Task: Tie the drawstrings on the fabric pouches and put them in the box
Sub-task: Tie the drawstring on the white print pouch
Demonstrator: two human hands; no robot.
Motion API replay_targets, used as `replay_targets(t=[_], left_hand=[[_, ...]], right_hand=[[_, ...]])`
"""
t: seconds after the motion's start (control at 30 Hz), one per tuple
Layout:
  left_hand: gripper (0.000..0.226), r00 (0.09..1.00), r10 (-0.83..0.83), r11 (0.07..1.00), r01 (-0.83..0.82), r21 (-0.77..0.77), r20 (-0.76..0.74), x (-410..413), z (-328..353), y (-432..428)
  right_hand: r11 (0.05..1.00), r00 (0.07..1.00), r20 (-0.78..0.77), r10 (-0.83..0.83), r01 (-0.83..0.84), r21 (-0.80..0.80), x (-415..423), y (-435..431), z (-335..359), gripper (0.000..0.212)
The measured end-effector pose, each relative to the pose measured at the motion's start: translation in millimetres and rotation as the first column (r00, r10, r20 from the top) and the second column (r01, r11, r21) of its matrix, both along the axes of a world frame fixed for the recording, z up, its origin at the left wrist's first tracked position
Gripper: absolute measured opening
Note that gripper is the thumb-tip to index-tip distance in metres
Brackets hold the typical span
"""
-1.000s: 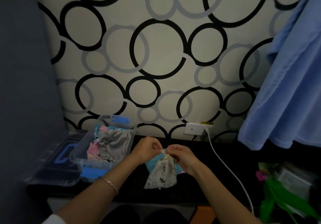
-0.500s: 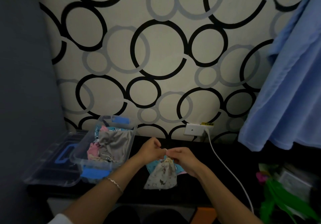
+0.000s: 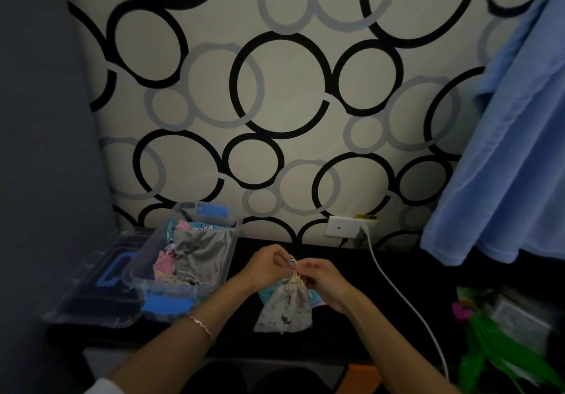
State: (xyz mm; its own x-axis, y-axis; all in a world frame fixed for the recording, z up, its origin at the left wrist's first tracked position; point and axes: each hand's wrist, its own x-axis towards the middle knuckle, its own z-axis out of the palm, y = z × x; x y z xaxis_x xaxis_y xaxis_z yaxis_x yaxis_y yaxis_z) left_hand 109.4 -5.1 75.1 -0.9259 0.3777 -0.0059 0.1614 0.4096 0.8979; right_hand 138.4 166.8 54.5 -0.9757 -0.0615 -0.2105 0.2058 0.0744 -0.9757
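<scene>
A small white printed fabric pouch (image 3: 286,311) hangs over the black table, its neck gathered. My left hand (image 3: 267,263) and my right hand (image 3: 322,276) pinch its cream drawstring (image 3: 294,266) just above the neck, fingertips almost touching. A blue and pink pouch (image 3: 313,297) lies partly hidden under the white one. To the left stands a clear plastic box (image 3: 227,263) with blue latches, holding a grey pouch (image 3: 201,253) and several coloured ones.
The box's clear lid (image 3: 88,286) lies left of the box. A white cable (image 3: 397,289) runs from a wall socket (image 3: 344,227) down the table's right side. Blue cloth (image 3: 504,149) hangs at right, green and pink items (image 3: 489,341) below it.
Both hands have kept working the drawstring above the pouch's neck, and the cord now stands up in a small loop between the fingertips. The pouch stays in place.
</scene>
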Motion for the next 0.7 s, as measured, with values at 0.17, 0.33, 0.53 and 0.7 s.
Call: replay_targets(t=[0.17, 0.33, 0.53, 0.7], left_hand=[[0.027, 0.998, 0.01, 1.0, -0.009, -0.019, 0.055, 0.9, -0.4, -0.9], [0.025, 0.995, 0.03, 0.999, -0.032, 0.02, 0.091, 2.1, -2.2, -3.8], [0.01, 0.957, 0.028, 0.996, -0.052, 0.073, 0.29, 3.6, 5.5, -6.8], [0.01, 0.926, 0.009, 0.999, -0.025, 0.038, 0.378, 1.5, 10.5, -5.3]], right_hand=[[1.0, 1.0, -0.011, 0.004, -0.004, -0.008, 0.3, -2.3, -3.9, 0.018], [1.0, 1.0, -0.03, 0.003, -0.003, 0.003, 4.7, -5.3, -0.2, 0.016], [0.997, 0.997, -0.03, -0.065, 0.066, 0.04, 3.3, -7.1, -0.6, 0.014], [0.992, 0.996, -0.051, -0.073, 0.078, 0.097, 3.5, -10.1, -2.1, 0.009]])
